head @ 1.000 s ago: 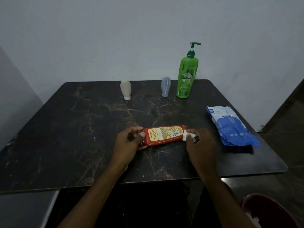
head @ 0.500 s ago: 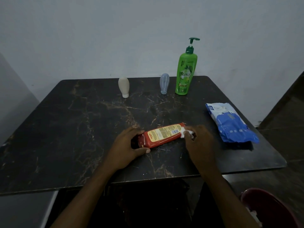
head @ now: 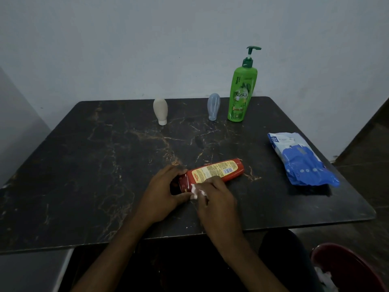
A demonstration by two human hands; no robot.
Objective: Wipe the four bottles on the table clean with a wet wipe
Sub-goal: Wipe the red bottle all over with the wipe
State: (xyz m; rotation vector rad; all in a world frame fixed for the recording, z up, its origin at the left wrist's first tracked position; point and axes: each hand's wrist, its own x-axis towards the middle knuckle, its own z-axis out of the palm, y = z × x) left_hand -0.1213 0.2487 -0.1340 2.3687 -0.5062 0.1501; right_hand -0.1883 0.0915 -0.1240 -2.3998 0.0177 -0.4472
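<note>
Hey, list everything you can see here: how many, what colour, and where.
table: one, black with brown veins, against the wall
red bottle: one, red with yellow label, lying near the table's front edge
green pump bottle: one, green, upright at back right
pale blue bottle: one, pale blue, cap down, just left of the green pump bottle
cream bottle: one, cream, cap down, back, left of centre
wipes pack: one, blue and white, flat on the table's right side
wet wipe: one, white, bunched against the red bottle
dark red object: one, bottom right, off the table, cut off, unidentifiable
left hand: one, grips the red bottle's left end
right hand: one, holds the wet wipe against the red bottle
</note>
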